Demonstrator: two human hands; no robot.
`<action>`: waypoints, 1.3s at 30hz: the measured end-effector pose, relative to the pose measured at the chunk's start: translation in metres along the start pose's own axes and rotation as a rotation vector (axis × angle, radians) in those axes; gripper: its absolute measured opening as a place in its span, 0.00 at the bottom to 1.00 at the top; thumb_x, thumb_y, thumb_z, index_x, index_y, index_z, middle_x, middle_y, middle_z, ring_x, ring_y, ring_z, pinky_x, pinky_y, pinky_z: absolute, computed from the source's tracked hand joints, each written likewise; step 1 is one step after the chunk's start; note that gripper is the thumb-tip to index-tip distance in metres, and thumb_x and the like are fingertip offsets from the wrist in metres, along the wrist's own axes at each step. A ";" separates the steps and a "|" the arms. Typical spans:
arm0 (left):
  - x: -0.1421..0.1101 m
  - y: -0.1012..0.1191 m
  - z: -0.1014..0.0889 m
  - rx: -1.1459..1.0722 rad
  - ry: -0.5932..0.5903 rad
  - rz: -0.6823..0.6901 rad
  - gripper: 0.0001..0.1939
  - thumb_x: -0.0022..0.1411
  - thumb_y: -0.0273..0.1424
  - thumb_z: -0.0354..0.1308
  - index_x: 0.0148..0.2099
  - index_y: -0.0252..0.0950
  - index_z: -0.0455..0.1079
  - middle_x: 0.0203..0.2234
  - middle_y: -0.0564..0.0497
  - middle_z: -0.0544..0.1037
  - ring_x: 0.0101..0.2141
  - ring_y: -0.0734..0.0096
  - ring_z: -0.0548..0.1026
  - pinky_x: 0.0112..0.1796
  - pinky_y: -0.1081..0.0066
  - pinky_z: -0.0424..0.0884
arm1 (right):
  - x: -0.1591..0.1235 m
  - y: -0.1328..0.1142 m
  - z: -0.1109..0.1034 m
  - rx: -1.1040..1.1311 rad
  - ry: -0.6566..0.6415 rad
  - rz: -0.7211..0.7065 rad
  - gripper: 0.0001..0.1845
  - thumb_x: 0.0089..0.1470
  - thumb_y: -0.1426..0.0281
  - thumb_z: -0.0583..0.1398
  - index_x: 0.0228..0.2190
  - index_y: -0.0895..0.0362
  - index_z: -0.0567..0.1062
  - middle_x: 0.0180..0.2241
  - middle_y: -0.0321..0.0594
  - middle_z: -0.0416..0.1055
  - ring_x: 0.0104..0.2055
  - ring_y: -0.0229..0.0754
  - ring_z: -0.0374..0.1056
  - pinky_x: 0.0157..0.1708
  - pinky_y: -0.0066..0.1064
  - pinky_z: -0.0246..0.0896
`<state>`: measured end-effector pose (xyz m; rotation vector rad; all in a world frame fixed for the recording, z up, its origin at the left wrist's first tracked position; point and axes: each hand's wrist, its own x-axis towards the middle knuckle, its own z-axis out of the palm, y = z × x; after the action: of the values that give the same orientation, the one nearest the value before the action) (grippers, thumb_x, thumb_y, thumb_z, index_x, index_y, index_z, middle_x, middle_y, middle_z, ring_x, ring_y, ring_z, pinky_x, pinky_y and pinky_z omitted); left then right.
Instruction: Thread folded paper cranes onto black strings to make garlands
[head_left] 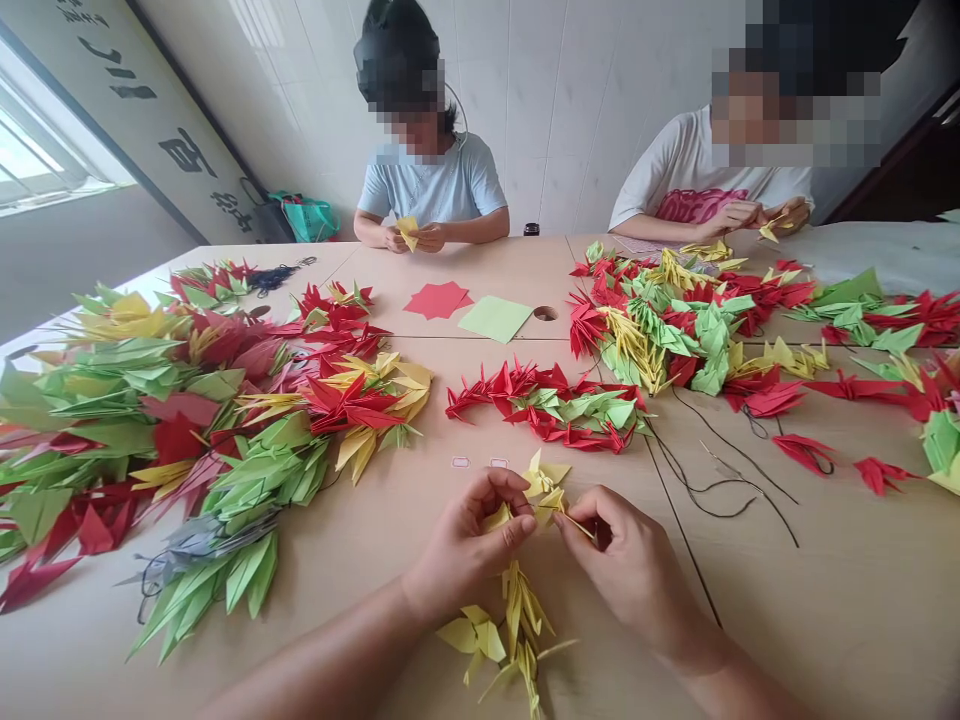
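Observation:
My left hand (pixel 469 540) pinches a yellow paper crane (pixel 544 483) just above the wooden table (pixel 825 600). My right hand (pixel 626 560) is closed on the crane's other side, its fingertips pinched on a thin yellow point or needle. Below my hands a string of yellow paper cranes (pixel 517 625) hangs down onto the table. A dark thread (pixel 720 480) lies to the right of my right hand.
Big heaps of strung red, green and yellow cranes lie at the left (pixel 187 420), centre (pixel 570 405) and right (pixel 697 330). Flat red paper (pixel 437 299) and green paper (pixel 495 318) lie mid-table. Two people opposite fold yellow paper.

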<state>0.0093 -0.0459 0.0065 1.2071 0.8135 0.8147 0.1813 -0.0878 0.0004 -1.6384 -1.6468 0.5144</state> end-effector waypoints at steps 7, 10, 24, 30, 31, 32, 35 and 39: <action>0.005 -0.006 -0.003 -0.055 0.094 -0.094 0.13 0.57 0.38 0.60 0.41 0.35 0.66 0.30 0.53 0.69 0.29 0.78 0.67 0.31 0.76 0.62 | -0.001 -0.001 0.002 0.090 -0.065 0.032 0.11 0.54 0.66 0.56 0.21 0.54 0.64 0.19 0.31 0.62 0.20 0.35 0.58 0.21 0.25 0.55; 0.006 -0.006 -0.003 -0.050 0.115 -0.075 0.13 0.57 0.38 0.60 0.40 0.35 0.66 0.29 0.54 0.69 0.30 0.78 0.66 0.31 0.77 0.62 | -0.001 -0.001 0.002 0.090 -0.091 0.031 0.11 0.54 0.67 0.56 0.21 0.54 0.64 0.19 0.32 0.63 0.21 0.35 0.58 0.22 0.25 0.55; -0.011 0.007 0.001 0.216 -0.203 0.091 0.12 0.63 0.37 0.52 0.40 0.33 0.67 0.32 0.48 0.73 0.35 0.70 0.72 0.38 0.70 0.66 | 0.000 0.000 0.000 0.002 -0.051 0.116 0.12 0.53 0.63 0.56 0.22 0.54 0.68 0.19 0.33 0.66 0.20 0.37 0.61 0.21 0.26 0.55; -0.010 0.014 -0.001 0.236 -0.362 0.112 0.16 0.68 0.38 0.41 0.41 0.33 0.66 0.33 0.47 0.74 0.37 0.69 0.71 0.41 0.71 0.66 | 0.003 -0.002 -0.001 0.061 -0.080 0.210 0.14 0.53 0.60 0.55 0.22 0.54 0.68 0.19 0.33 0.67 0.21 0.37 0.61 0.21 0.26 0.56; -0.010 0.015 -0.001 0.295 -0.378 0.136 0.16 0.68 0.37 0.41 0.41 0.33 0.66 0.34 0.46 0.74 0.38 0.69 0.71 0.42 0.71 0.65 | 0.003 -0.002 -0.001 0.050 -0.072 0.218 0.14 0.53 0.60 0.55 0.22 0.54 0.67 0.19 0.33 0.67 0.21 0.37 0.60 0.21 0.26 0.55; -0.010 0.016 -0.001 0.361 -0.392 0.169 0.17 0.68 0.37 0.41 0.42 0.33 0.67 0.35 0.46 0.74 0.39 0.68 0.71 0.43 0.70 0.64 | 0.003 -0.002 -0.001 0.040 -0.064 0.227 0.14 0.52 0.60 0.56 0.21 0.54 0.67 0.18 0.32 0.66 0.20 0.37 0.60 0.21 0.26 0.55; -0.011 0.016 -0.001 0.531 -0.401 0.271 0.18 0.68 0.37 0.40 0.42 0.33 0.69 0.36 0.45 0.74 0.39 0.67 0.70 0.44 0.70 0.63 | 0.003 -0.002 -0.001 0.037 -0.035 0.244 0.14 0.51 0.60 0.56 0.20 0.54 0.66 0.17 0.31 0.65 0.19 0.36 0.58 0.20 0.26 0.54; -0.011 0.014 0.000 0.622 -0.314 0.291 0.19 0.67 0.37 0.41 0.39 0.33 0.70 0.31 0.45 0.74 0.35 0.68 0.69 0.41 0.70 0.64 | 0.004 -0.001 -0.001 0.129 -0.019 0.262 0.14 0.51 0.59 0.57 0.21 0.54 0.66 0.18 0.32 0.64 0.20 0.36 0.59 0.20 0.25 0.55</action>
<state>0.0022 -0.0529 0.0217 1.9864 0.6545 0.5882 0.1823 -0.0844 0.0027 -1.7657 -1.3885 0.7534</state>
